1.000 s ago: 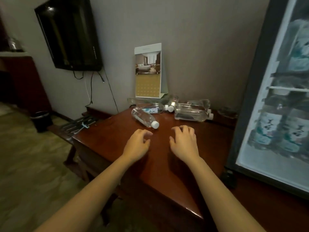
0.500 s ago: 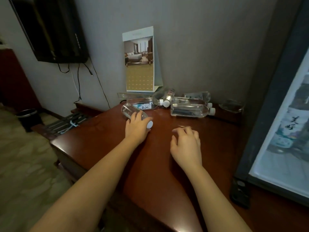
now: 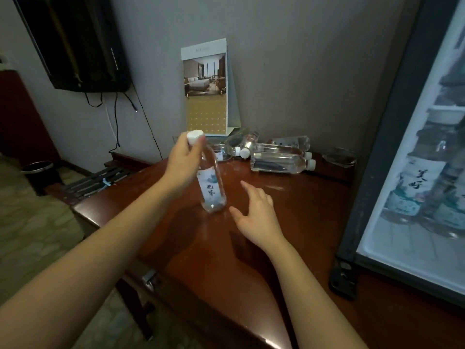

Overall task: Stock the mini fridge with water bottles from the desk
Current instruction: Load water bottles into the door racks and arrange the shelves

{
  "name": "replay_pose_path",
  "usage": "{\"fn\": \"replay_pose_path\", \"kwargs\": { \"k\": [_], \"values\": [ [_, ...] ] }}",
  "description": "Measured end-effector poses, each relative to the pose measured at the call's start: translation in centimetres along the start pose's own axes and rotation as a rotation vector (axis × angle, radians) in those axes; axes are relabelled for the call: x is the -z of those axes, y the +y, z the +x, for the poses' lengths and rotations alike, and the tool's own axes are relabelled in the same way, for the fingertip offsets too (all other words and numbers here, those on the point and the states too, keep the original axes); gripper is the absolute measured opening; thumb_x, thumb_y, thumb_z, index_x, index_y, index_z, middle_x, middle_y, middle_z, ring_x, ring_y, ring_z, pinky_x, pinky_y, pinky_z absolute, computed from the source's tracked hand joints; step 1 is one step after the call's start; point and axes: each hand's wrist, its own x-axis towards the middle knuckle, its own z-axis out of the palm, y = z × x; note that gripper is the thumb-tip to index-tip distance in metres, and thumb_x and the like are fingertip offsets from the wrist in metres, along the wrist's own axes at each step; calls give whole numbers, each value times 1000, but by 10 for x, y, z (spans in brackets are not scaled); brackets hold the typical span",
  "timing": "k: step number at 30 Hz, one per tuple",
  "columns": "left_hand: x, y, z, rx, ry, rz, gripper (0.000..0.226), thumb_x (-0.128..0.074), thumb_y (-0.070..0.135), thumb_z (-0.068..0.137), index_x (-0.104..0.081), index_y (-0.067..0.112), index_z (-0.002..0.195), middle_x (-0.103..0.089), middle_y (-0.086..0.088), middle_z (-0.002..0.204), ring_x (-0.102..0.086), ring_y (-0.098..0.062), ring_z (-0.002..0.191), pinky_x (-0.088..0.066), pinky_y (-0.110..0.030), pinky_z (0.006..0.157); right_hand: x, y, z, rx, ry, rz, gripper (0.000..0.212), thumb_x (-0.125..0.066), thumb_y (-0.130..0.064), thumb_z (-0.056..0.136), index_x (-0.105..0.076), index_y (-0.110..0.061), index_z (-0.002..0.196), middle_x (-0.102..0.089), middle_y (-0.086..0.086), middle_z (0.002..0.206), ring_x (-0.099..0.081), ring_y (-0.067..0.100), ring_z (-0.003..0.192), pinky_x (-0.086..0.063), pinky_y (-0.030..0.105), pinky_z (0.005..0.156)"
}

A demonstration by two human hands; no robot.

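My left hand [image 3: 185,161] grips a clear water bottle [image 3: 211,187] by its neck, just under the white cap, and holds it upright above the desk [image 3: 251,273]. My right hand [image 3: 254,214] hovers over the desk just right of the bottle's base, fingers spread and holding nothing. Several more water bottles [image 3: 279,162] lie on their sides at the back of the desk by the wall. The mini fridge [image 3: 392,137] stands at the right with its glass door shut; labelled bottles show inside.
A standing calendar card [image 3: 206,89] leans on the wall behind the bottles. A glass ashtray [image 3: 339,157] sits at the back right. A wall TV [image 3: 75,41] with hanging cables is at the upper left. A waste bin [image 3: 37,170] stands on the floor at the left.
My left hand took hold of the nearest lying bottle and lifted it upright off the desk. My right hand rose from the desk and opened toward the bottle's base.
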Motion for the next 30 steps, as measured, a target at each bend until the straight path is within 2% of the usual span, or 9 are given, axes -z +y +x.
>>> {"fn": "replay_pose_path", "kwargs": {
  "k": [2, 4, 7, 11, 17, 22, 25, 28, 30],
  "values": [
    [1, 9, -10, 101, -85, -216, 36, -31, 37, 100, -54, 10, 104, -65, -6, 102, -61, -21, 87, -49, -32, 79, 2, -2, -3, 3, -72, 134, 81, -66, -33, 84, -17, -27, 148, -32, -2, 148, -23, 18, 139, -25, 35, 112],
    [-3, 14, -21, 100, -167, -296, 39, -28, 39, 99, -56, 11, 97, -67, -1, 95, -64, -19, 84, -50, -33, 81, 5, -2, -7, -23, -156, 321, 91, -72, -31, 79, -14, -29, 149, -37, -5, 145, -34, 15, 135, -32, 34, 108],
    [-11, 18, -27, 86, -172, -370, 40, -31, 38, 99, -54, 6, 105, -67, 0, 92, -66, -17, 81, -55, -30, 79, 3, 1, -12, -18, -242, 474, 95, -78, -26, 74, -18, -31, 147, -47, -9, 138, -48, 10, 125, -40, 36, 106],
    [-14, 19, -34, 109, -130, -418, 30, -41, 34, 97, -54, 7, 106, -67, -4, 91, -66, -15, 75, -56, -24, 67, 1, 0, -14, 10, -238, 411, 90, -79, -22, 73, -25, -28, 144, -52, -13, 129, -52, 7, 119, -44, 28, 99],
    [-21, 28, -60, 145, -313, -459, 8, -59, 21, 89, -62, 20, 96, -68, 3, 87, -65, -11, 76, -54, -26, 74, 12, -4, -20, 16, -254, 299, 69, -77, -16, 72, -35, -17, 126, -54, -1, 117, -58, 5, 96, -51, 14, 64],
    [-18, 37, -81, 166, -330, -463, 19, -61, 24, 86, -60, 23, 105, -68, 1, 100, -65, -14, 93, -50, -31, 87, 14, -6, -36, -29, -220, 283, 66, -78, -16, 72, -36, -15, 122, -57, 0, 116, -57, 12, 104, -48, 20, 75],
    [-14, 44, -92, 183, -356, -413, 20, -63, 29, 85, -61, 24, 105, -68, -1, 106, -64, -20, 102, -48, -37, 95, 18, -9, -51, -68, -220, 311, 66, -78, -14, 72, -35, -15, 122, -57, 1, 116, -57, 11, 101, -50, 16, 67],
    [-13, 52, -104, 153, -394, -392, 16, -60, 26, 88, -61, 24, 104, -67, 0, 105, -64, -16, 97, -48, -32, 91, 25, -12, -68, -91, -218, 351, 67, -77, -10, 73, -34, -14, 124, -56, 0, 114, -56, 6, 94, -48, 10, 54],
    [-12, 57, -108, 143, -422, -367, 20, -59, 27, 89, -60, 23, 109, -67, 2, 105, -64, -12, 96, -49, -29, 88, 28, -12, -75, -108, -208, 350, 66, -76, -11, 74, -33, -15, 124, -55, -1, 113, -56, 6, 95, -50, 12, 56]
  ]
}}
